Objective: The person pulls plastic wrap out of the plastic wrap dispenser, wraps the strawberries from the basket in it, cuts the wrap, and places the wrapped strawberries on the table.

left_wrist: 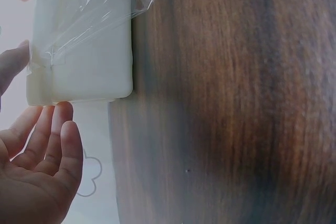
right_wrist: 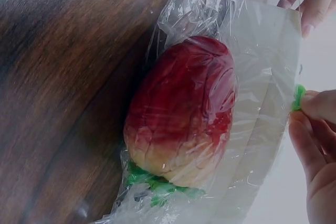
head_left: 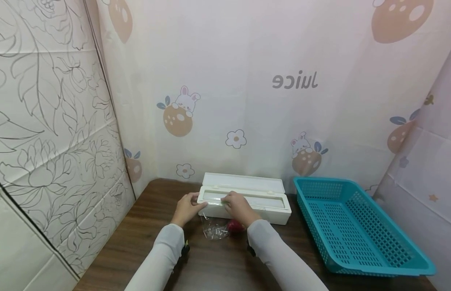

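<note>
Box (left_wrist: 94, 69), white and long, sits on the brown table (head_left: 145, 230), lid (head_left: 243, 182) raised behind it. Left end of the box lies between the fingers and thumb of the left hand (head_left: 185, 209): fingertips against the end face, thumb at the top edge, a light hold on the corner, fingers only slightly bent.

Right hand (head_left: 241, 207) over the front top edge, left of the box's middle. Thumb and forefinger pinch a small green tab (right_wrist: 298, 97) there; the fruit lies below this hand, apart from the pinching fingertips.

Clear film (head_left: 214, 230) runs over the top edge and down the front face, crumpled where it reaches the table. Red fruit (right_wrist: 181, 111) beneath the film, just in front of the box, yellowish at one end, green bits beside that end. Real or imitation, cannot tell.

Farther out: blue-green basket (head_left: 350, 226) to the right of the box, apart from both hands. White sleeves (head_left: 167, 242) on both arms. Behind the table, a pale curtain (head_left: 240, 101) printed with rabbits, fruit and flowers.
</note>
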Action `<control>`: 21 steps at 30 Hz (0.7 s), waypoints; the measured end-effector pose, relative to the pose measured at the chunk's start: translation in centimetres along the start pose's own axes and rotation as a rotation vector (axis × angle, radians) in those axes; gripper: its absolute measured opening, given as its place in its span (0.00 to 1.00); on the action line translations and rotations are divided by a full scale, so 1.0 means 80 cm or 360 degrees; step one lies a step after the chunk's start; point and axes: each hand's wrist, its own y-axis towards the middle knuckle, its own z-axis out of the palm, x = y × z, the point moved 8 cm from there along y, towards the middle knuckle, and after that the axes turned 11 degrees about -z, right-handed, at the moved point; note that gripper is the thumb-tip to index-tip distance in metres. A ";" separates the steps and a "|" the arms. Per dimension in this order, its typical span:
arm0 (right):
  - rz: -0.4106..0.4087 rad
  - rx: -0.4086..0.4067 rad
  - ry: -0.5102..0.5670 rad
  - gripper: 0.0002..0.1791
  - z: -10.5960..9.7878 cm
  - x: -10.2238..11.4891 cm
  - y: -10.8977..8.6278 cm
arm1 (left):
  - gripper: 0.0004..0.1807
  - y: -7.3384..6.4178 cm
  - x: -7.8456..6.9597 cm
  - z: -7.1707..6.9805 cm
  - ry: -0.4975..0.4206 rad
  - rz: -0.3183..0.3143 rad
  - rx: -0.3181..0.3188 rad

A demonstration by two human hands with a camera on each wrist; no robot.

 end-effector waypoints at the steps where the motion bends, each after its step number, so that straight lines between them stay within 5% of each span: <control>1: 0.0004 -0.0009 0.0000 0.09 0.000 0.000 0.001 | 0.30 0.000 0.001 0.000 -0.0003 -0.0002 0.0001; 12: -0.0052 -0.0069 0.0021 0.09 0.007 0.006 0.010 | 0.30 -0.001 0.000 -0.002 -0.0015 0.0008 0.0003; 21: 0.0112 0.0000 -0.0009 0.08 0.014 -0.003 0.013 | 0.30 -0.001 0.000 0.001 0.0014 -0.0014 0.0008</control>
